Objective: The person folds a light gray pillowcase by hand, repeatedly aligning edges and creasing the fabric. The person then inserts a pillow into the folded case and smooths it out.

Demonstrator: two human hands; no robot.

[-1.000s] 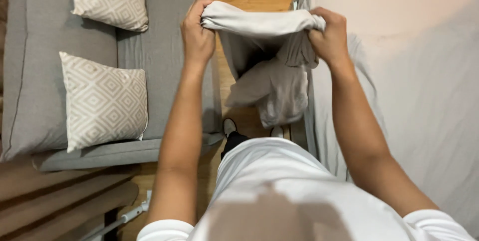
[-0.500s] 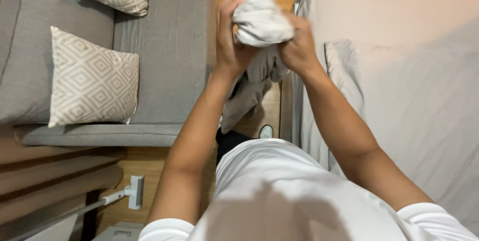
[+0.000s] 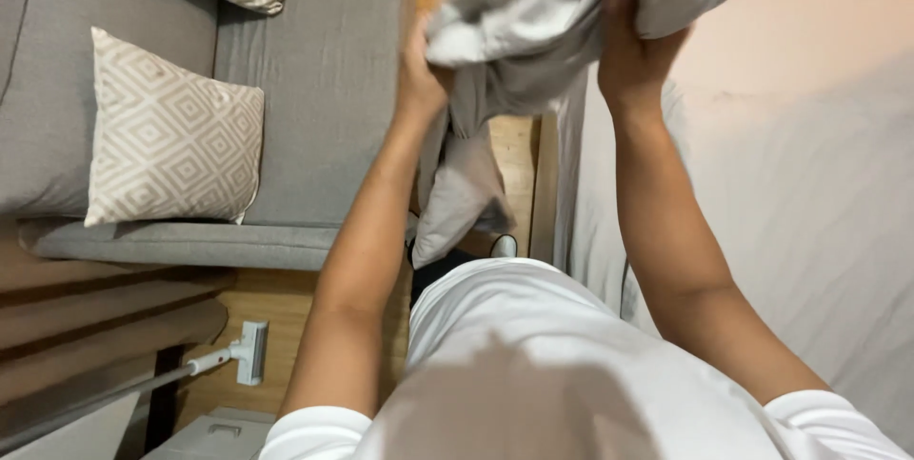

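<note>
Grey sofa (image 3: 324,70) with patterned cushions (image 3: 171,136), wooden floor (image 3: 286,308), pale bed (image 3: 809,184).

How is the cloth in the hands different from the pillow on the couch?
The grey cloth is plain, while the pillow has a beige diamond pattern. The cloth is crumpled and hangs in the air, held by the left hand and right hand; the pillow is square and smooth and rests on the grey couch with nobody touching it. Both are soft fabric things.

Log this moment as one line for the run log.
left hand: grips grey cloth | right hand: grips same cloth, raised | left: grey sofa, patterned cushion | right: bed
</note>
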